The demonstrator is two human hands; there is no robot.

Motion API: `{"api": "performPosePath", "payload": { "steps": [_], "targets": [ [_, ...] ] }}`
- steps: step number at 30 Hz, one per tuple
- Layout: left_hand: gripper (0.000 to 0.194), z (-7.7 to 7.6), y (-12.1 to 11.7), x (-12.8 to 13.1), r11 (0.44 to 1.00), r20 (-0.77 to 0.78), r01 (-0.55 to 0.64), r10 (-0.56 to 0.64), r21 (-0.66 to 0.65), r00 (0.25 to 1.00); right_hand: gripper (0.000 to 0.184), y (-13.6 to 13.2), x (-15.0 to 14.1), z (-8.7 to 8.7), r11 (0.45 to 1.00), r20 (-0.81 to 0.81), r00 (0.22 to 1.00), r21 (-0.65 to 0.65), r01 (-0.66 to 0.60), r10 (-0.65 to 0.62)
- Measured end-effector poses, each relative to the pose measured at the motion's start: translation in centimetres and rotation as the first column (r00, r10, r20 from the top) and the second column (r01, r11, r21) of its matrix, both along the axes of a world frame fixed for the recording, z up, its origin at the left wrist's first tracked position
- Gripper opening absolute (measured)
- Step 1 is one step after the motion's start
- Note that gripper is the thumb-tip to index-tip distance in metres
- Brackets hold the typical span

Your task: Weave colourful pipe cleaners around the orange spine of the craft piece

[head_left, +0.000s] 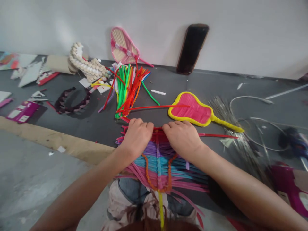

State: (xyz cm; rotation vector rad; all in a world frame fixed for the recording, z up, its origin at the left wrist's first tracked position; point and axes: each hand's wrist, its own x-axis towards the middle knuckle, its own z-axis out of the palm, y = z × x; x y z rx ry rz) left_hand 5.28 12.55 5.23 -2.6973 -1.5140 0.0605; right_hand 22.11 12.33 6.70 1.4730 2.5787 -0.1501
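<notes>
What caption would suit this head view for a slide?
Left hand and right hand hold a red strip beside purple strips.

Dim, soft light leaves a pale glow on the wall (156,16) beyond the left hand (139,134); right of the right hand (181,136), wires (247,154) smear, perhaps from motion.

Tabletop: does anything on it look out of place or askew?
One red pipe cleaner juts sideways from the bundle, its end over the yellow-edged fan, while most others lie bunched together.
</notes>
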Motion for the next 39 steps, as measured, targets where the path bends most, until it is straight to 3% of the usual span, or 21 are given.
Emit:
{"api": "performPosePath", "payload": {
  "steps": [3,8,12,18,24,31,39],
  "targets": [
    [0.015,0.1,0.0,-0.7,0.999,0.060,0.014,-0.011,-0.052,0.998,0.021,-0.1,0.3,0.3,1.000,0.023,1.000,-0.004,0.003,-0.003],
    [0.016,-0.1,-0.5,-1.5,0.994,0.042,0.017,-0.022,0.109,0.999,0.021,-0.1,0.2,0.0,1.000,0.032,0.999,-0.008,0.014,-0.013],
    [0.023,-0.2,-0.5,-1.5,0.994,0.022,0.025,-0.028,0.107,0.999,0.021,0.1,0.1,-0.2,1.000,0.036,0.999,-0.016,0.012,-0.011],
    [0.026,0.0,-0.1,-0.8,0.997,-0.122,0.044,-0.036,0.066,0.992,0.023,0.2,0.0,-0.3,1.000,0.030,1.000,-0.027,0.008,-0.007],
    [0.023,0.6,0.2,0.2,0.984,-0.217,0.146,-0.121,0.102,0.969,0.020,0.2,0.0,-0.9,1.000,0.010,1.000,-0.011,-0.010,0.010],
    [0.020,1.0,0.3,-0.1,0.972,-0.226,0.214,-0.188,0.094,0.956,0.019,0.1,0.1,-0.8,1.000,-0.012,1.000,0.001,-0.006,0.006],
    [0.017,1.4,0.5,-1.0,0.985,-0.108,0.171,-0.172,-0.023,0.979,0.020,0.4,1.4,0.6,1.000,0.036,0.999,0.005,-0.015,0.014]
  ]
}}
